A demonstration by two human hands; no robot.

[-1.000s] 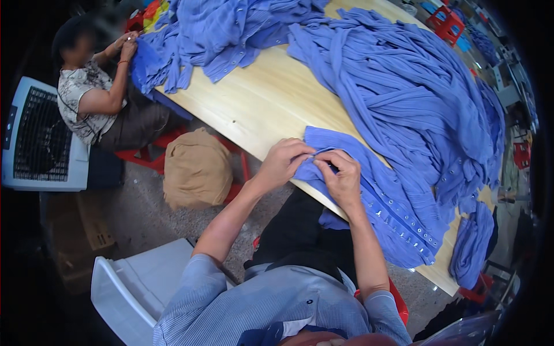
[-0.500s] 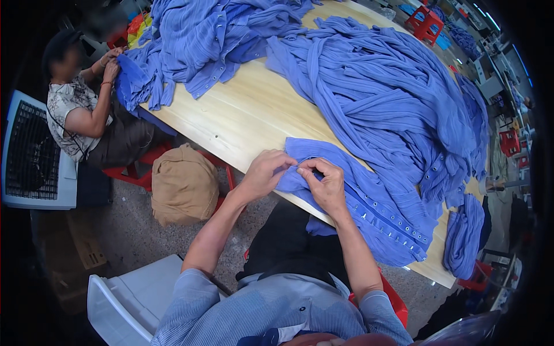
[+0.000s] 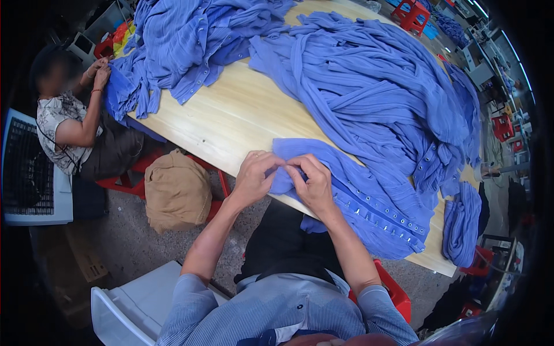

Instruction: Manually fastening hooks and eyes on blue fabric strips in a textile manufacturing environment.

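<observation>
A crinkled blue-violet garment lies along the near table edge, with rows of small round metal fasteners down its front opening. At the garment's left end my left hand pinches the fabric between thumb and fingers. Right beside it my right hand is closed in a pinch on the same part, thumb and forefinger bent together. The fingertips of both hands meet over the cloth. Whatever small detail lies between them is hidden.
A big heap of the same blue-violet fabric covers the table, with another pile farther left. A seated person works cloth at far left. Nearby are a brown cloth bundle, a pale plastic bin and red stools.
My fingertips have come closer together on the garment, the right hand's pinch now touching the left. The whole view has shifted slightly, so the table and garments appear farther left.
</observation>
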